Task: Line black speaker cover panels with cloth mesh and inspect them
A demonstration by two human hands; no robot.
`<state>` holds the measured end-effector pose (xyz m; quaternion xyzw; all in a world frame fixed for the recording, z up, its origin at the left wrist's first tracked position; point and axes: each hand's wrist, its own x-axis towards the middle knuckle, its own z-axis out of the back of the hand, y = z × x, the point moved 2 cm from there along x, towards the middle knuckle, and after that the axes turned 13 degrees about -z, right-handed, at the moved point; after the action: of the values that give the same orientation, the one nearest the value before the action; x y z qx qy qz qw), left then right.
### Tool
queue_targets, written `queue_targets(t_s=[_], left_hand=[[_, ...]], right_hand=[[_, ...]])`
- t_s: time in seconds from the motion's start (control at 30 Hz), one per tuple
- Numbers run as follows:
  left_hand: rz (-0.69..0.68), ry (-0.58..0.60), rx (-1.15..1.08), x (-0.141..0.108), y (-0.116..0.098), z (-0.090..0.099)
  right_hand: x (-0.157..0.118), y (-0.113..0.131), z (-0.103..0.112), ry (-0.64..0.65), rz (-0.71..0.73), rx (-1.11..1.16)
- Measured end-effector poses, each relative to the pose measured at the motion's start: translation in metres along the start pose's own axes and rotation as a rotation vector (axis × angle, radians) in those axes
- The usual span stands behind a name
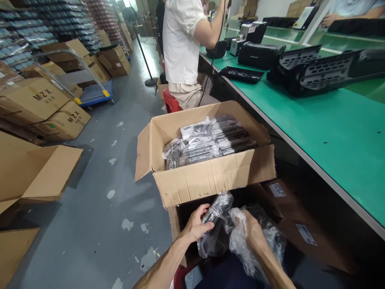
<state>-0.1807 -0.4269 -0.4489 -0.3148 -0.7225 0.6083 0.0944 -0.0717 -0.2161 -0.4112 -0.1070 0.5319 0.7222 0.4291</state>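
Note:
My left hand is closed round a dark, long part in clear plastic wrap; its exact kind is hidden by the wrap. Beside it, my right hand grips a crumpled clear plastic bag that hangs down over my lap. Just beyond both hands stands an open cardboard box. Inside it lie several plastic-wrapped dark parts, side by side. Below, a darker open box lies partly hidden under my hands.
A green-topped workbench runs along the right, bearing black speaker-like housings and perforated panels. A person in a white shirt sits ahead on a red stool. Cartons and a blue trolley stand left.

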Motion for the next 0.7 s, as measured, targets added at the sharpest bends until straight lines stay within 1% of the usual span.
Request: queue_targets(t_s=[0.07,0.13,0.23,0.3,0.33,0.4,0.53,0.6,0.7], left_hand=[[-0.05,-0.023,0.146,-0.001,-0.012,-0.001],[-0.079,-0.035,0.242,-0.003,-0.018,-0.005],[-0.111,-0.023,0.356,-0.007,-0.02,-0.015],[-0.118,-0.025,0.45,-0.011,-0.019,-0.018],[-0.115,-0.03,0.493,-0.015,-0.019,-0.018],[-0.103,-0.027,0.545,-0.022,-0.021,-0.014],[-0.11,0.038,0.543,-0.035,-0.031,0.004],[-0.129,0.043,0.532,-0.038,-0.037,0.01],[-0.152,0.052,0.531,-0.043,-0.049,0.015]], right_hand=[[0.0,0.003,-0.002,-0.036,0.013,-0.062],[-0.001,0.009,-0.013,-0.013,0.064,-0.138],[-0.001,0.019,-0.035,-0.038,0.078,-0.297],[0.002,0.023,-0.043,-0.077,0.062,-0.399],[0.004,0.024,-0.044,-0.088,0.059,-0.437],[0.009,0.024,-0.039,-0.113,0.046,-0.48],[0.017,0.014,-0.024,-0.185,-0.029,-0.49],[0.017,0.008,-0.025,-0.184,-0.036,-0.474],[0.02,0.0,-0.029,-0.174,-0.033,-0.428]])
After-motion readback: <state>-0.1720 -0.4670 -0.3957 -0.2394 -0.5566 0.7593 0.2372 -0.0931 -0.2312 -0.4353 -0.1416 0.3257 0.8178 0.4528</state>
